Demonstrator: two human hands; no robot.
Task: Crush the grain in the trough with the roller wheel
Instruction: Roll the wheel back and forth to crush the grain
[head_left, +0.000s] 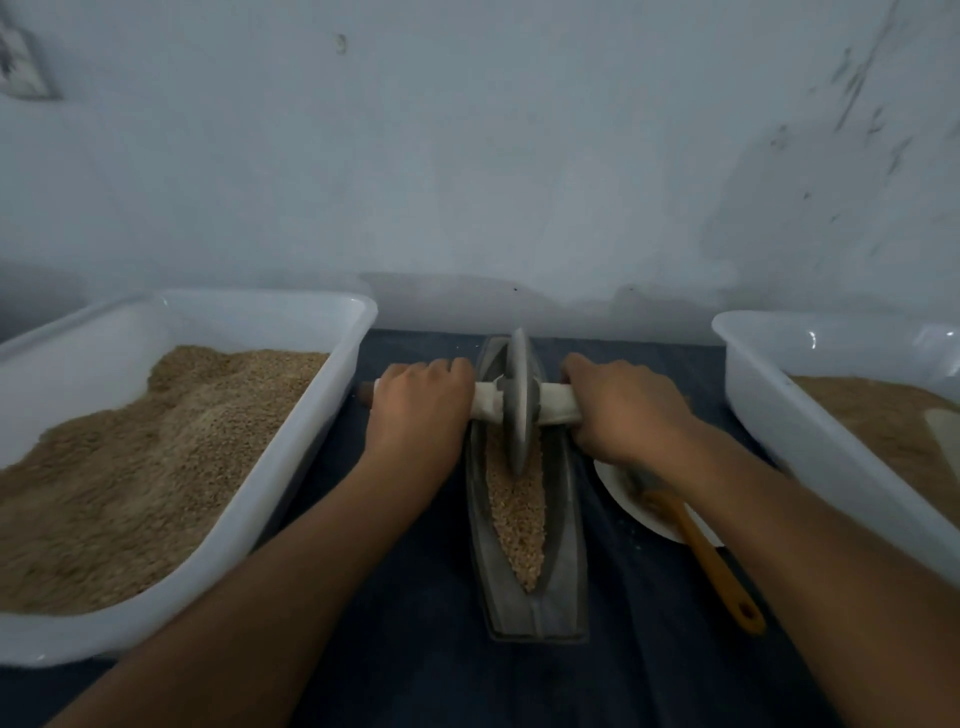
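I have my left hand (415, 410) and right hand (623, 410) each curled tight round the cloth-wrapped axle (556, 402) of the grey metal roller wheel (518, 405), which stands in the far half of the long grey boat-shaped trough (566, 561) near the dark worktop's (649, 665) back edge. The tan grain (519, 519) nearer me looks mostly whole. I judge I should press evenly on both sides and roll the wheel straight back along the groove, keeping it upright.

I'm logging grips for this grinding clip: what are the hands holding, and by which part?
Both hold the roller wheel by its cloth-wrapped axle: left hand on the left end, right hand on the right end.
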